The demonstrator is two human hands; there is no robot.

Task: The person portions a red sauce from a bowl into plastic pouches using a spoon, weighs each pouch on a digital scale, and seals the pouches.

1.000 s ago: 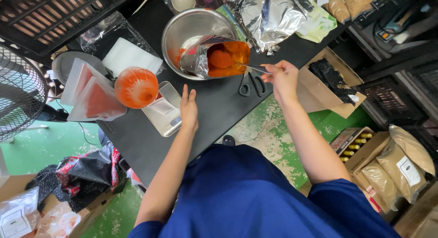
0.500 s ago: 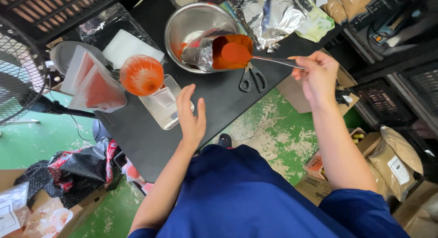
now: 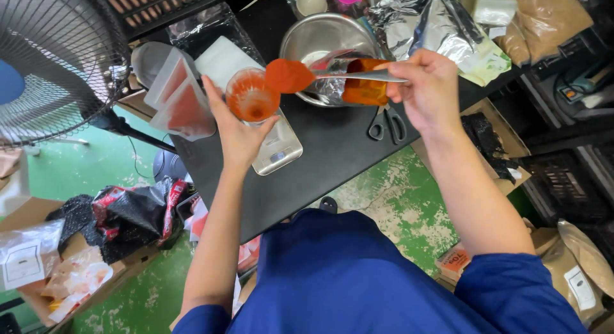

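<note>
Holding a spoon [image 3: 358, 74] heaped with orange-red powder [image 3: 289, 75], the right hand [image 3: 425, 91] is closed around the handle, with the spoon's load poised just above and beside a cup [image 3: 251, 97]. The left hand [image 3: 238, 130] curls half-open around the cup's near side, fingers touching its wall. The cup, dusted with powder inside, stands on a scale [image 3: 278, 148] on a black table [image 3: 332, 155]. A foil bag [image 3: 348, 84] of the same powder lies in a steel bowl [image 3: 320, 36] behind the spoon. Scissors [image 3: 385, 124] lie on the table below the right hand. A fan [image 3: 57, 59] stands far left.
</note>
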